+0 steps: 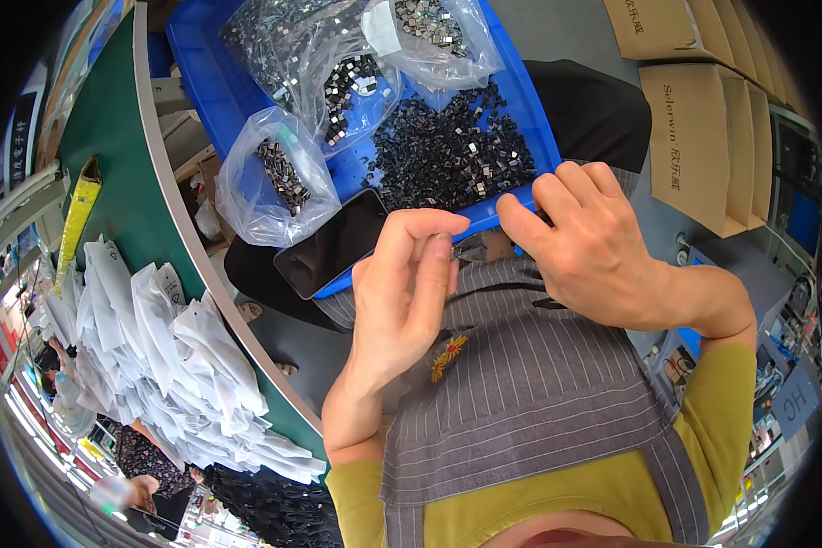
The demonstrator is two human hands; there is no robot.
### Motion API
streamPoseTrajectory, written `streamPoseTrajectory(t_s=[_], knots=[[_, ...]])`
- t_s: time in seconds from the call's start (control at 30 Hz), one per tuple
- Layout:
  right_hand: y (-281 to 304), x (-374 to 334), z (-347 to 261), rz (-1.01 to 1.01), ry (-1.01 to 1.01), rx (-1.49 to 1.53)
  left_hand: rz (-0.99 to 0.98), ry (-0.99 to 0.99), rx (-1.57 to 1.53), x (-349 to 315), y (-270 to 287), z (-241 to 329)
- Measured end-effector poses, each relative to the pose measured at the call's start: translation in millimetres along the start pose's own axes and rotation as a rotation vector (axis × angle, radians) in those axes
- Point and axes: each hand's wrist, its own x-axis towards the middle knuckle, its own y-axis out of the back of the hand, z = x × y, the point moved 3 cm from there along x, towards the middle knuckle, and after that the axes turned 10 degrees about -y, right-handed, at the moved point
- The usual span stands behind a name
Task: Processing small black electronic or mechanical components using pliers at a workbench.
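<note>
Above my lap, just past the near rim of a blue tray (537, 96), both hands are raised close together. My left hand (397, 292) has thumb and index finger drawn together in a pinch; what lies between them is too small to name. Curled fingers close my right hand (594, 242), and a dark bit shows by its fingertips, its kind unclear. Small black parts (447, 151) lie heaped in the tray beyond my hands. Clear plastic bags of small metallic parts, including an open bag (274, 183), sit in the tray. A black smartphone (333, 245) rests at its near left corner.
To the left curves a green table (110, 173) with a pile of white plastic packets (169, 356) and a yellow strip (79, 215). Cardboard boxes (703, 151) stand at the right. Another person (142, 493) shows at the lower left.
</note>
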Motion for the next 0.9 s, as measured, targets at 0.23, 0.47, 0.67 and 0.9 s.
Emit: streamPoseTrajectory(t_s=[0.23,0.47,0.67,0.9], knots=[[-4.3,1.6,-0.3,0.023,0.002,-0.039,0.115,0.132,-0.189,3.9,-3.1,6.4],[-7.5,-0.8,-0.2,-0.11,-0.057,0.155,0.127,-0.123,0.073,-1.2,-3.3,-0.2],[-5.5,-0.3,-1.5,-0.376,-0.118,0.446,0.134,-0.206,0.052,-0.7,-1.5,2.9],[-7.4,-1.2,1.0,-0.442,-0.126,0.524,0.138,-0.029,-0.144,2.7,-1.4,4.9]])
